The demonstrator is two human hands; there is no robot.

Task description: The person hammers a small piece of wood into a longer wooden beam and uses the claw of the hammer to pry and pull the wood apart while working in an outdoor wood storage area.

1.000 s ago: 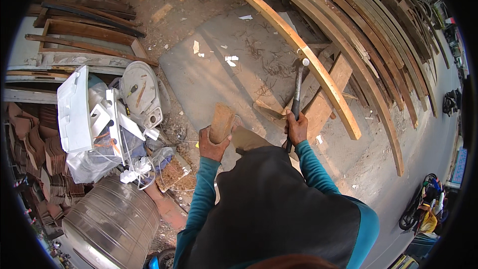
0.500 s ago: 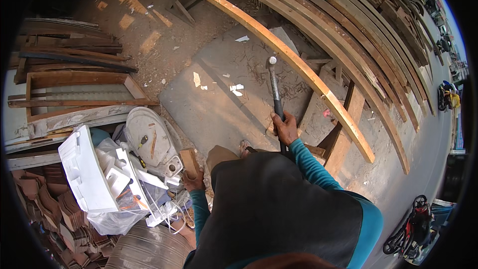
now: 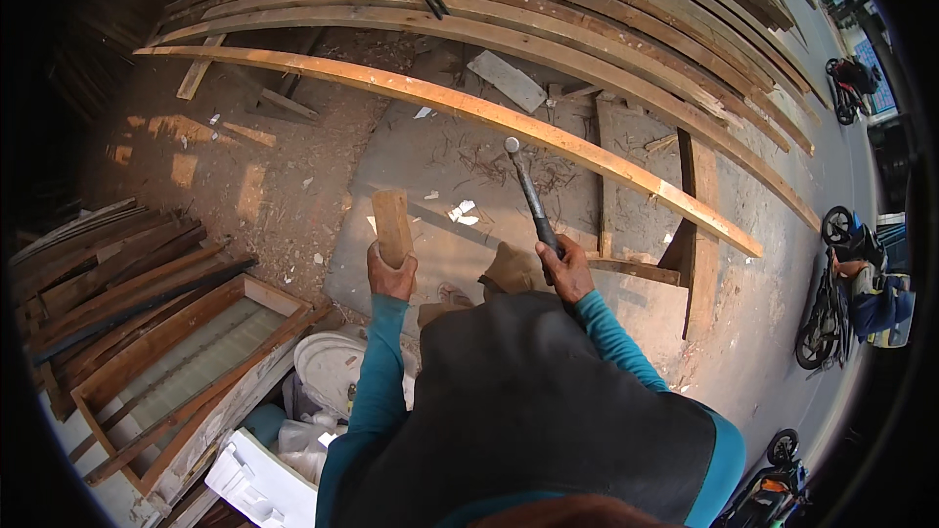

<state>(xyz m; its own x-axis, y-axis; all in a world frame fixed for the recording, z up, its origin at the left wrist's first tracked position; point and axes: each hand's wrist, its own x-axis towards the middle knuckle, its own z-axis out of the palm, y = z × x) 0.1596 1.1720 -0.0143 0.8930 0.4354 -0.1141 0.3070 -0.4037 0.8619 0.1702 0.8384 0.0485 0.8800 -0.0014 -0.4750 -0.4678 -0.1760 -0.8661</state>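
Observation:
A short wooden block (image 3: pixel 392 227) stands up out of my left hand (image 3: pixel 392 275), whose fingers are wrapped round its lower end. My right hand (image 3: pixel 566 272) grips the dark handle of a hammer (image 3: pixel 529 192). The hammer's metal head points away from me, just short of a long wooden beam (image 3: pixel 469 114). That beam runs across in front of me, lit bright orange, from the far left to the right. Neither the block nor the hammer touches the beam, as far as I can see.
Several long planks (image 3: pixel 548 29) lie side by side beyond the beam, above a thick wooden support (image 3: pixel 701 274). Old boards and a wooden frame (image 3: pixel 176 381) lie at the left. Near me are a white foam box (image 3: pixel 262 479) and a whitish lid (image 3: pixel 331 368). Motorbikes (image 3: pixel 827 303) stand at the right.
The view has turned to the right. My left hand has come up from beside the pile of scrap with the wooden block, to the front of me. My right hand still holds the hammer.

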